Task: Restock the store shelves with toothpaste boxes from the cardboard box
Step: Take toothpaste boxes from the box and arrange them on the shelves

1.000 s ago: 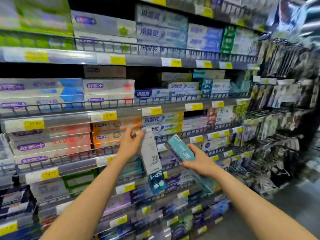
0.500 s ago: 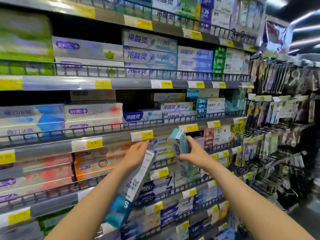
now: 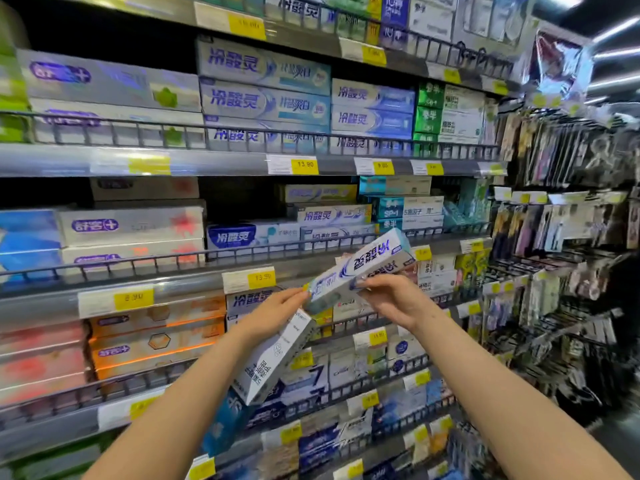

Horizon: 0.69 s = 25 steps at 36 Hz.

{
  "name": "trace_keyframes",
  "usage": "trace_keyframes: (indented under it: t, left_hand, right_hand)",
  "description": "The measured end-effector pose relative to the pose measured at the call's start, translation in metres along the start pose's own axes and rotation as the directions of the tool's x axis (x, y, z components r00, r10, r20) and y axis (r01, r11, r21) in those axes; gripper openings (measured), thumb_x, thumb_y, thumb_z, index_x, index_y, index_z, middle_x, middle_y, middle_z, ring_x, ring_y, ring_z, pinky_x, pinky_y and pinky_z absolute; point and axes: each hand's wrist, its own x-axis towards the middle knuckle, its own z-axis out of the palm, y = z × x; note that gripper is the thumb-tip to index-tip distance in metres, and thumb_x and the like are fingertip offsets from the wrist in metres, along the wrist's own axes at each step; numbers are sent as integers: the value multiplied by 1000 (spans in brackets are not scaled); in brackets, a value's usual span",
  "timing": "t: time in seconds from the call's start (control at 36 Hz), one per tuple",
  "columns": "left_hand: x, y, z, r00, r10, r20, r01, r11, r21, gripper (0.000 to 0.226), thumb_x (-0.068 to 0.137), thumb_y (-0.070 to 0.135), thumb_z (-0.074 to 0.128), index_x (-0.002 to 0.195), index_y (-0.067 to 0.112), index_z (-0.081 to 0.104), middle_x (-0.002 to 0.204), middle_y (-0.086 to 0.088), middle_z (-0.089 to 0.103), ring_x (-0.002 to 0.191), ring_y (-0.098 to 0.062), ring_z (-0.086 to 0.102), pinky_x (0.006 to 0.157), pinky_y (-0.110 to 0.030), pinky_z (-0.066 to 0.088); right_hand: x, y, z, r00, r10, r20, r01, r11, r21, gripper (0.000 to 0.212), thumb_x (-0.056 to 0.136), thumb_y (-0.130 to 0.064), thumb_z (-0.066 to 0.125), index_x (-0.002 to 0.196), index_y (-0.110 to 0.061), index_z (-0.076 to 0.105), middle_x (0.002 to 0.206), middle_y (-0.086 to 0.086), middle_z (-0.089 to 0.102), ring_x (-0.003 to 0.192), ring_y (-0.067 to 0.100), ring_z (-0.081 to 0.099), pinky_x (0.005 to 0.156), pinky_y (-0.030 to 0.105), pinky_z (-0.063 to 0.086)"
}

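My right hand (image 3: pixel 391 299) grips a white and teal toothpaste box (image 3: pixel 360 268) with blue characters, tilted up to the right in front of the middle shelf (image 3: pixel 242 268). My left hand (image 3: pixel 273 313) holds a second box (image 3: pixel 273 362), white with a blue lower end, hanging down and to the left along my forearm. The fingertips of my left hand touch the lower left end of the raised box. The cardboard box is out of view.
Wire-fronted shelves (image 3: pixel 207 161) full of stacked toothpaste boxes run across the view, with yellow price tags (image 3: pixel 304 166) on their edges. A dark gap (image 3: pixel 242 199) opens behind the row on the middle shelf. Hanging packets on pegs (image 3: pixel 561 220) fill the right side.
My right hand has raised its box and turned it from upright to slanting, label up. My left hand has come across to touch its end. The view has tilted upward along the shelves.
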Motion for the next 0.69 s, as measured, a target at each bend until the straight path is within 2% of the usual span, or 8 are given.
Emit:
trace_keyframes:
  t: [0.17,0.25,0.33,0.42,0.47,0.58,0.64,0.69]
  left_hand:
    - [13,17,25,996,-37,-78,27,992,-125,51,98,41,35,142,15,35,145,4,35,135,-14,29,96,-20,23]
    - [20,28,39,987,-54,-154,19,974,-224,45,99,39,37,137,17,37,120,16,35,129,-11,31,95,-21,24]
    - [25,39,57,981,-79,-177,32,967,-254,11,100,36,37,100,27,42,92,24,36,109,-6,34,82,-21,34]
    - [27,43,75,979,-70,-192,16,962,-271,16,100,36,36,85,33,38,87,23,34,103,-6,34,82,-23,31]
    - [29,39,83,975,-91,-202,39,969,-246,9,99,38,38,95,31,43,94,22,42,107,-7,39,90,-26,30]
    - [32,39,86,974,-76,-215,32,979,-202,30,97,38,42,124,26,49,128,3,52,119,-16,48,98,-30,37]
    - [29,43,83,967,-64,-248,25,987,-159,39,98,36,41,134,21,45,127,6,48,116,-9,44,93,-23,32]
    - [25,47,78,970,-45,-240,17,993,-114,40,98,38,41,135,23,44,127,7,50,115,-5,43,90,-20,31]
  right_hand:
    - [5,-17,-22,999,35,40,-40,991,128,35,85,17,25,78,-1,54,62,8,68,57,16,67,50,22,53]
    - [11,-25,-38,993,59,102,-74,987,144,17,64,11,58,60,-5,57,65,9,64,61,18,65,54,22,52]
    - [16,-32,-53,990,77,118,-94,985,142,10,66,-1,64,75,-3,61,84,16,67,83,25,66,77,37,56]
    - [20,-36,-63,997,67,34,-69,995,73,9,87,-3,54,95,-6,57,99,15,65,95,24,61,77,38,56]
    - [22,-37,-70,999,48,0,-48,996,-81,8,88,-5,55,94,-11,57,96,10,66,90,19,63,79,32,55]
    - [25,-47,-83,999,-22,-36,10,949,-316,10,87,-4,58,85,-13,57,69,-2,70,69,12,67,69,28,57]
    - [26,-51,-89,997,-66,-51,39,913,-406,11,83,-8,66,91,-12,59,81,4,71,79,21,67,80,44,56]
    - [27,-55,-92,994,-95,-47,60,873,-483,20,79,-12,71,96,-14,60,96,9,70,86,25,67,84,49,54]
